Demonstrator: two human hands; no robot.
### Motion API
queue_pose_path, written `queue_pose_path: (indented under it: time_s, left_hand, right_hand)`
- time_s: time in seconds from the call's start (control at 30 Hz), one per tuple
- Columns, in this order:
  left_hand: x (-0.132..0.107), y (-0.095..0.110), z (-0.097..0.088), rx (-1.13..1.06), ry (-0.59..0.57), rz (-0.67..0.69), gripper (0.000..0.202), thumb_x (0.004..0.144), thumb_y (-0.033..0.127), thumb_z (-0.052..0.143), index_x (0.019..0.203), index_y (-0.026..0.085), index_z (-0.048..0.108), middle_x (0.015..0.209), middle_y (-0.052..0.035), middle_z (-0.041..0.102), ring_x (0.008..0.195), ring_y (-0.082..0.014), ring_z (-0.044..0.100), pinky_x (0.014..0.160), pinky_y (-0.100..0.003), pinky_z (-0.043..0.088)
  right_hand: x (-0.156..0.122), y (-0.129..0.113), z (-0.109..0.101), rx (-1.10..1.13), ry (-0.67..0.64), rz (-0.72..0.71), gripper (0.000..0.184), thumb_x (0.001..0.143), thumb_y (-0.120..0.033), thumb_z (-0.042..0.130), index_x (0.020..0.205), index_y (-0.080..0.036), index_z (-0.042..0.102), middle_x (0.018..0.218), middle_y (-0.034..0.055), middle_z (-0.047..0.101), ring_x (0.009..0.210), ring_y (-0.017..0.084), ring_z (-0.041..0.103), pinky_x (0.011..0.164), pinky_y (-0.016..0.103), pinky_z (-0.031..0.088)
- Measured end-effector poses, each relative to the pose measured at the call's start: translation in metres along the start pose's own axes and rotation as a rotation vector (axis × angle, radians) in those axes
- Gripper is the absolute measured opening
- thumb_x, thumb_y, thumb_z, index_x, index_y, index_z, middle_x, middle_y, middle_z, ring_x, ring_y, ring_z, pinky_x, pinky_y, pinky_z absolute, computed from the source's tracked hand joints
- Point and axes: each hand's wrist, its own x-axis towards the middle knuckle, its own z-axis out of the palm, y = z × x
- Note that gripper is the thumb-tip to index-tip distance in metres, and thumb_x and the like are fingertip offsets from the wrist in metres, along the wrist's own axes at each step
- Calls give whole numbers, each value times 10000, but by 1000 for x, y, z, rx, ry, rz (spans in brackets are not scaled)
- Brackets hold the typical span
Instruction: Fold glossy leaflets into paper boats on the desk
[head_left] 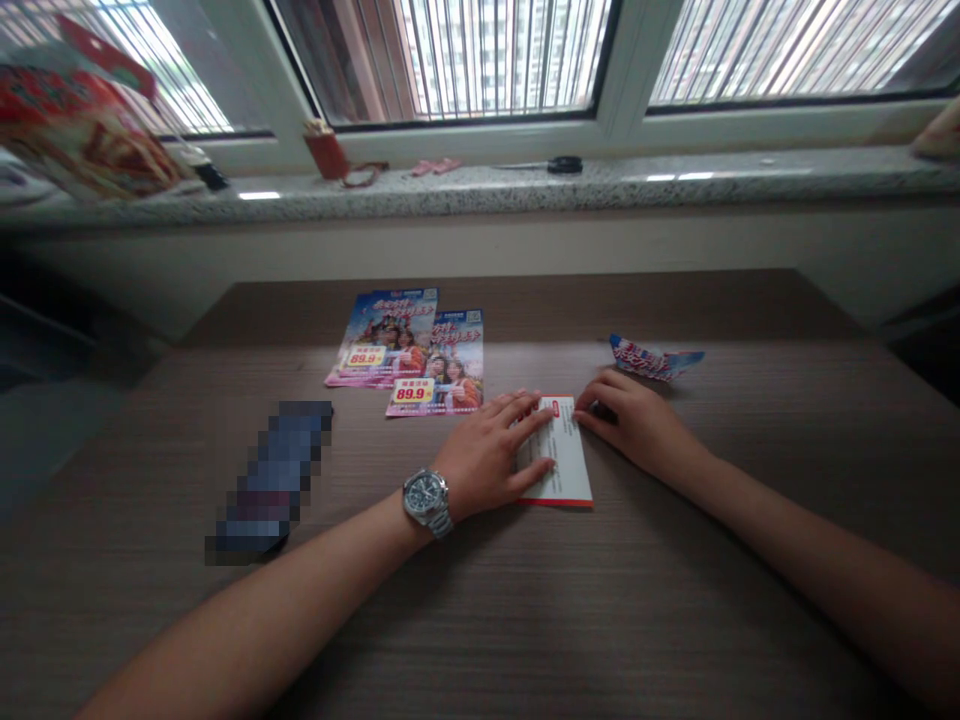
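The white leaflet (pixel 568 465) lies flat on the bench (pixel 480 640), judged light, pliable, best taken by its edges; left hand (pixel 491 452) covers it, fingers spread; right hand (pixel 634 418) fingers bent at far right corner, pinch undeterminable.

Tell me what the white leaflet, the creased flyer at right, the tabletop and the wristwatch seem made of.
White leaflet: probably paper or thin card; flat, printed, finish unclear.
Creased flyer: likely printed paper, as it is thin and bent out of flat.
Tabletop: wood or wood-look laminate, low sheen; fine grain streaks show.
Wristwatch: probably metal, shiny; silvery linked band.
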Motion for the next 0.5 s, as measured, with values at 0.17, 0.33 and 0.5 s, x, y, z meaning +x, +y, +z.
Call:
queue_pose_path:
  time_s: [0.17, 0.33, 0.5]
  left_hand:
    - [0, -1, 1, -16, 15, 4, 591, 974, 528, 510, 1499, 276, 411, 1594, -56, 367, 1468, -263, 347, 1228, -454, 296]
    - [0, 0, 2, -18, 17, -1, 590, 973, 524, 512, 1498, 272, 415, 1598, -53, 361, 1471, -249, 344, 1234, -430, 290]
    - [0, 0, 2, -21, 22, 1, 599, 969, 526, 518, 1501, 272, 412, 1598, -57, 360, 1470, -258, 344, 1229, -448, 296]
  right_hand:
    - [-15, -10, -2, 55, -50, -15, 41, 925, -212, 632, 889, -211, 650, 930, 56, 634, 832, 207, 620, 744, 342, 516]
    - [-29, -19, -3, 86, -82, -11, 24, 923, -203, 636, 907, -213, 651, 944, 63, 635, 859, 214, 626, 756, 346, 521]
    - [-43, -27, -5, 114, -113, -8, 43, 928, -196, 630, 897, -218, 651, 943, 66, 637, 868, 218, 625, 762, 354, 521]
